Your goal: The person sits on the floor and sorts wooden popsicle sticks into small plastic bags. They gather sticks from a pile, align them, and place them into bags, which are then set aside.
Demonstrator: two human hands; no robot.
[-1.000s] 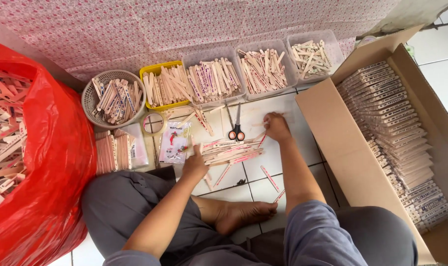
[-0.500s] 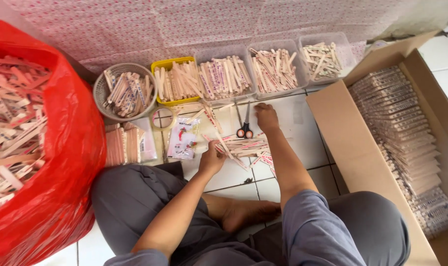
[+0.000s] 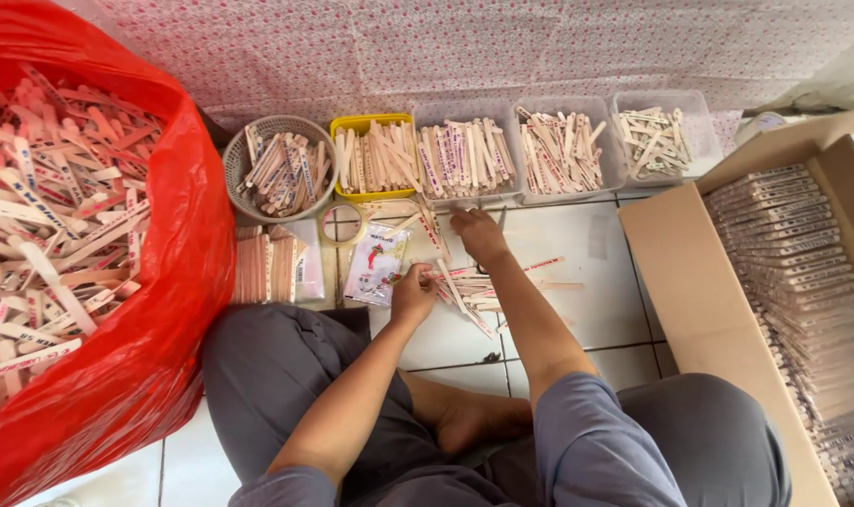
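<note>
On the white tiled floor (image 3: 577, 235) our left hand (image 3: 414, 295) now pinches sticks from the loose pile (image 3: 474, 286), which has thinned, while our right hand (image 3: 479, 233) has slid toward the trays, its grip unclear.

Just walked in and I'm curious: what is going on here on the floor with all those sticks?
A person sits on the tiled floor with a loose pile of flat wooden sticks in front of them. The left hand is at the pile's edge; the right hand reaches toward the row of tubs holding more sticks. A red bag and a cardboard box also hold sticks.
</note>
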